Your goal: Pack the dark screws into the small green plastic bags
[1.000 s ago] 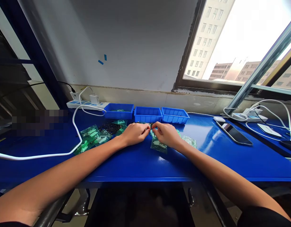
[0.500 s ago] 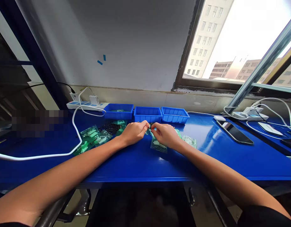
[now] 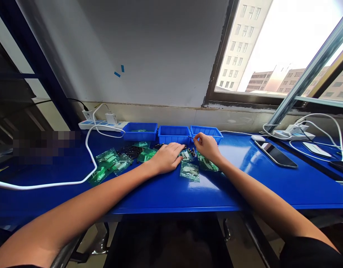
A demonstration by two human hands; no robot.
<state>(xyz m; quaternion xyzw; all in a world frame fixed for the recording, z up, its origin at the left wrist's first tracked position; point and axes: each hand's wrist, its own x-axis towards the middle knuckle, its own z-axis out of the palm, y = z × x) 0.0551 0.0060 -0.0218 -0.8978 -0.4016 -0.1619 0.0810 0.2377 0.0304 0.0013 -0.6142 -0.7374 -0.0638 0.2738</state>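
My left hand (image 3: 168, 158) lies palm down on the table with its fingers stretched out, holding nothing that I can see. Under and just past its fingertips are small dark pieces and a clear bag (image 3: 186, 155). Raised in front of the right-hand blue bin (image 3: 214, 139), my right hand (image 3: 208, 148) pinches a small thin dark screw-like piece (image 3: 191, 137). A green bag of pale pieces (image 3: 206, 163) is below that hand. Nearer me lies another clear bag (image 3: 189, 171) with pale pieces inside.
To the left are a heap of black screw-like pieces (image 3: 131, 152) and several green bags (image 3: 107, 158). Two more blue bins (image 3: 174, 138) stand along the wall. A white cable (image 3: 89, 149) crosses the left side; a phone (image 3: 276, 153) lies at right.
My hands were together over the bags and have parted. The right hand has moved right and up with the dark piece. The left hand has flattened on the table.
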